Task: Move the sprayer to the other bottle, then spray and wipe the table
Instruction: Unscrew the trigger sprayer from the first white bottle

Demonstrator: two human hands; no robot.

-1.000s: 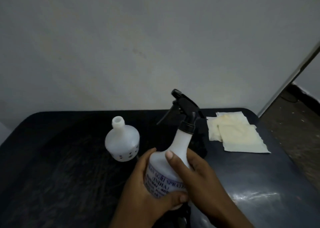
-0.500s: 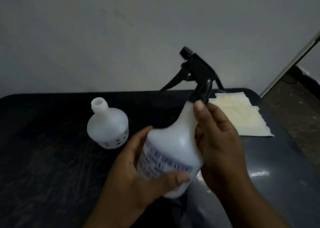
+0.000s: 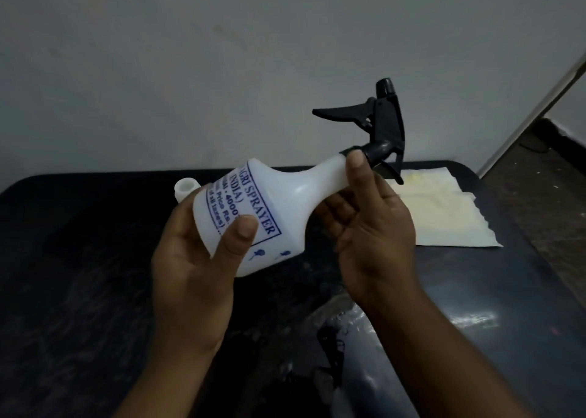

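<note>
I hold a white spray bottle (image 3: 282, 208) with blue print in the air above the dark table (image 3: 79, 291), tilted with its neck up to the right. My left hand (image 3: 196, 262) grips its base. My right hand (image 3: 371, 224) wraps the neck, thumb against the collar of the black sprayer (image 3: 377, 126), which is still screwed on. Behind the held bottle only the open neck of the second white bottle (image 3: 185, 189) shows; the rest is hidden.
A pale yellow cloth (image 3: 444, 214) lies flat on the table at the back right. A grey wall rises right behind the table. At the far right are the table's edge and a strip of floor (image 3: 551, 208).
The bottle has been lifted off the table and tipped to the right. My right hand slid up from the body to the neck under the sprayer. My left hand kept its grip on the base.
</note>
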